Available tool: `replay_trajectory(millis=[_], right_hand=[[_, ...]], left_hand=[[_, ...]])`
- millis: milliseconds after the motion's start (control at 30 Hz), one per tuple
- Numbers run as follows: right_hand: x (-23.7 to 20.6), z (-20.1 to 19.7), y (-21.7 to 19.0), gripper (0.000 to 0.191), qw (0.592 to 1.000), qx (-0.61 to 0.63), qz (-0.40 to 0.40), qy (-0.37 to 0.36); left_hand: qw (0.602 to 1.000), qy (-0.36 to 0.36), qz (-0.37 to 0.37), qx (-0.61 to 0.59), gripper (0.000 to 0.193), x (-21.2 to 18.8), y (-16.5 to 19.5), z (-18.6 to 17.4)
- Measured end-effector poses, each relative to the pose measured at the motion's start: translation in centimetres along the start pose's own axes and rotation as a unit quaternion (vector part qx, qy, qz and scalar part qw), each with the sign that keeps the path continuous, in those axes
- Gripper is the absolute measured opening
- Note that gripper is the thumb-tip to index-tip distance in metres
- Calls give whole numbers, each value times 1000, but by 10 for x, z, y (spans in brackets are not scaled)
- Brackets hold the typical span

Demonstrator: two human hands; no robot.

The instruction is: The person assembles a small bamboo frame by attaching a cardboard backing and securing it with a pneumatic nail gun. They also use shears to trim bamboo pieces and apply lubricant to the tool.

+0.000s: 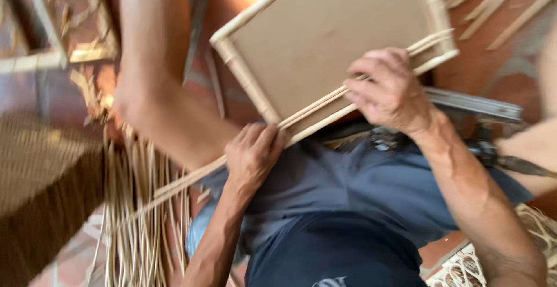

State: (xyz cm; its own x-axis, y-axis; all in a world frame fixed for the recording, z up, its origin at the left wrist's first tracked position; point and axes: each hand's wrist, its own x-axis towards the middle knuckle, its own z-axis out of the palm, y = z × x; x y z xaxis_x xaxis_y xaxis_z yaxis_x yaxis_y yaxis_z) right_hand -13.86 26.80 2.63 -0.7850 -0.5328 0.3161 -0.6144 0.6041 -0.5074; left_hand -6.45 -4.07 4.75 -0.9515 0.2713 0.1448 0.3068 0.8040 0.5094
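Head view, blurred by motion. Left hand (250,155) curled shut around thin rattan strips (191,178) at the near-left corner of a rattan-framed panel (325,37), strips pinched against the frame's near edge. Right hand (389,90) bent over the same edge farther right, fingertips pressing the strips down onto the frame rail; grip looks closed, though blur hides the exact pinch. Panel resting tilted on the lap, above dark blue shorts (348,206). Loose strip ends trailing off to the near left into a bundle of cane (136,217) on the floor. A metal tool (476,104) lying just right of the right wrist.

Risks, judged from this: strips slipping off the rail if either pinch loosens; a split or kink where the strips bend at the corner; trailing ends snagging in the floor bundle; panel sliding off the lap, being propped only by knees and hands.
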Motion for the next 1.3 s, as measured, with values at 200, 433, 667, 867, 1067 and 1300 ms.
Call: replay_trajectory(millis=[200,433,667,867,1067,1300], right_hand=[[-53,-76,83,16,909,8,397,130],[-67,-66,163,30,925,-151,340,79],[52,-12,206,44,815,-16,578,-41],[53,-15,212,29,808,101,534,225],[29,-85,151,68,847,72,512,128],[22,-21,164,27,860,-67,492,-115]], left_hand=[[998,40,-15,-37,15,10,14,-17],[978,78,-151,-124,13,28,8,-32],[981,89,-152,-77,12,47,15,-26],[977,113,-158,-88,14,51,13,-31],[976,108,-164,-98,14,60,2,-36],[983,105,-123,-91,16,59,9,-41]])
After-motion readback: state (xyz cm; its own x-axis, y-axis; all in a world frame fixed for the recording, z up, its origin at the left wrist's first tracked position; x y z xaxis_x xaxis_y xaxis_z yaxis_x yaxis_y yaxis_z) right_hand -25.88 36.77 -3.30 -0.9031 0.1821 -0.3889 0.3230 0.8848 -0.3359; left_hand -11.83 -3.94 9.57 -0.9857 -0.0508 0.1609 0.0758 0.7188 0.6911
